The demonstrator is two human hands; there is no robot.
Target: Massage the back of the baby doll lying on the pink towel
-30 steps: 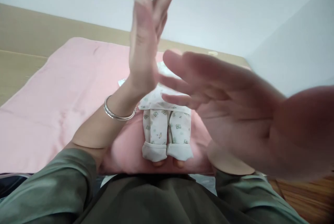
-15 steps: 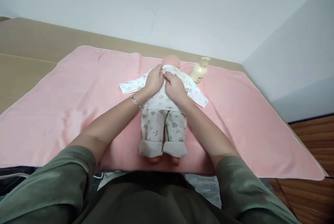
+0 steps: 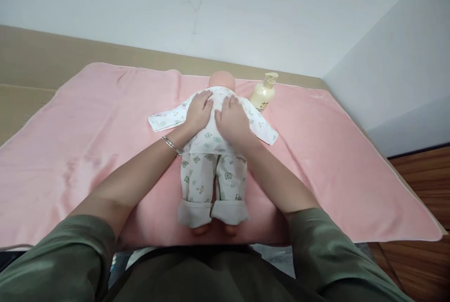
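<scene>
A baby doll (image 3: 222,79) lies on a pink blanket (image 3: 116,105), its bald head at the far end and its feet toward me. It wears a white printed long-sleeved top (image 3: 213,138) and matching trousers (image 3: 230,177) with turned-up cuffs. Flat on the left side of the top's upper part rests my left hand (image 3: 199,112), fingers stretched out; a silver bangle is on that wrist. My right hand (image 3: 232,119) lies flat on the right side of the top, fingers pointing to the doll's head. A gap of cloth shows between the two hands.
A cream pump bottle (image 3: 262,94) stands on the blanket to the right of the doll's shoulder. Under the blanket is a tan surface (image 3: 31,51) against a white wall (image 3: 116,6). Brown wood-grain panels (image 3: 422,180) are at the lower right.
My hands have moved apart on the doll's top and slid slightly toward me, from the collar area out to its sides. The view has shifted a little to the right.
</scene>
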